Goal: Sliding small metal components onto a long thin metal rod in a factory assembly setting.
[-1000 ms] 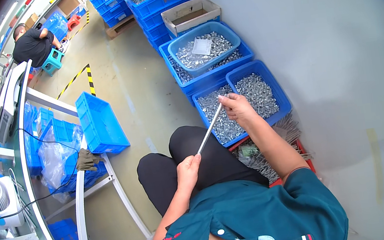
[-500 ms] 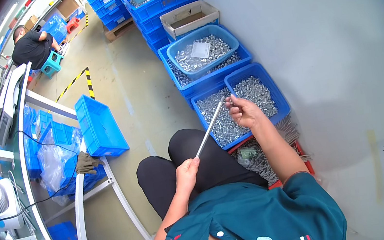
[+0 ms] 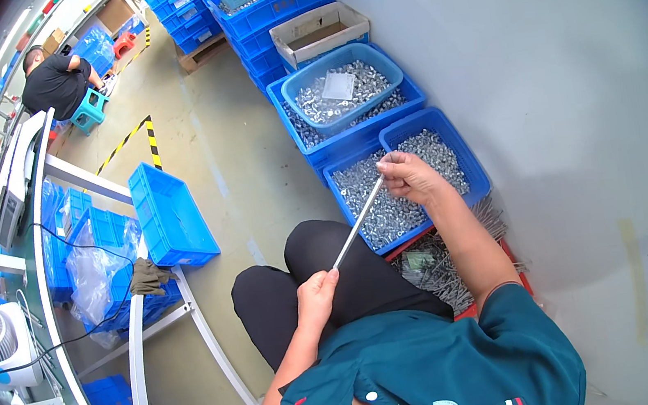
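A long, thin metal rod (image 3: 358, 224) slants up and to the right in front of my knees. My left hand (image 3: 319, 296) is closed around its lower end. At the upper end, the fingertips of my right hand (image 3: 410, 177) are pinched together against the rod's tip. Any small part between them is hidden. Below my right hand is a blue bin (image 3: 338, 200) heaped with small silvery metal pieces. A smaller blue bin (image 3: 479, 172) of similar pieces sits inside it on the right.
Beyond stands a light blue basket (image 3: 291, 95) of metal parts, with stacked blue crates (image 3: 265, 16) behind. A red crate (image 3: 523, 278) of thin metal rods lies by my right forearm. On the left are a workbench frame (image 3: 140, 377), an empty blue crate (image 3: 168, 212) and a seated person (image 3: 52, 85).
My right hand has moved slightly up and left, bringing its pinched fingers onto the rod's upper tip. My left hand keeps its hold with barely any movement.
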The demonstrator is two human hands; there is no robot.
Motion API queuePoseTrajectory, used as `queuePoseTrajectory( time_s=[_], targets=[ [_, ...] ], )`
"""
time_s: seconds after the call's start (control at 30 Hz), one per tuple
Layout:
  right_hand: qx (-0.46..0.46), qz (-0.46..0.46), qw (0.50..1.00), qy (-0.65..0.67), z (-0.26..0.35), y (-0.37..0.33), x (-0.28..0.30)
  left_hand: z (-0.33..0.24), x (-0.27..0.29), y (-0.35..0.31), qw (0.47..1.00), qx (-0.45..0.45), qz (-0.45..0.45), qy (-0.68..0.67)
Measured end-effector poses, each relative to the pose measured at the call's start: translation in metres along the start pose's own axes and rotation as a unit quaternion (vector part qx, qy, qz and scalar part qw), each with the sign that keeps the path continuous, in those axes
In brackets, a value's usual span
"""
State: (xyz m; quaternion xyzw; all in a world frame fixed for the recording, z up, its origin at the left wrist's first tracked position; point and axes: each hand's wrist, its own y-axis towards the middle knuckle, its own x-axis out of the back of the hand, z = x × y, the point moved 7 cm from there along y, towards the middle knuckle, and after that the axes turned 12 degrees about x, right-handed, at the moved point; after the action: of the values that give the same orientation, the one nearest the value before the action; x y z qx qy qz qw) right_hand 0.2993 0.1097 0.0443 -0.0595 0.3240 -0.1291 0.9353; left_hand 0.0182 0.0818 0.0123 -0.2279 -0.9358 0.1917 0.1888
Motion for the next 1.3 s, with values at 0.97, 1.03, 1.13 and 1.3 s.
queuePoseTrajectory(
  time_s=[0.97, 1.03, 1.13, 1.3],
  targets=[
    [0.111, -0.021, 0.993, -0.043, 0.002, -0.008, -0.007, 0.002, 0.001, -0.003, 0.999, 0.007, 0.013, -0.029],
    [0.118, -0.039, 0.991, -0.048, 0.0, -0.008, -0.01, 0.002, 0.002, -0.003, 1.0, 0.002, 0.005, -0.028],
    [0.099, -0.062, 0.993, -0.032, -0.002, -0.009, -0.007, -0.001, 0.0, -0.002, 1.0, 0.002, 0.004, -0.023],
    [0.053, -0.052, 0.993, -0.087, -0.001, -0.012, -0.004, 0.002, 0.0, -0.003, 0.999, 0.02, 0.015, -0.022]
  ],
)
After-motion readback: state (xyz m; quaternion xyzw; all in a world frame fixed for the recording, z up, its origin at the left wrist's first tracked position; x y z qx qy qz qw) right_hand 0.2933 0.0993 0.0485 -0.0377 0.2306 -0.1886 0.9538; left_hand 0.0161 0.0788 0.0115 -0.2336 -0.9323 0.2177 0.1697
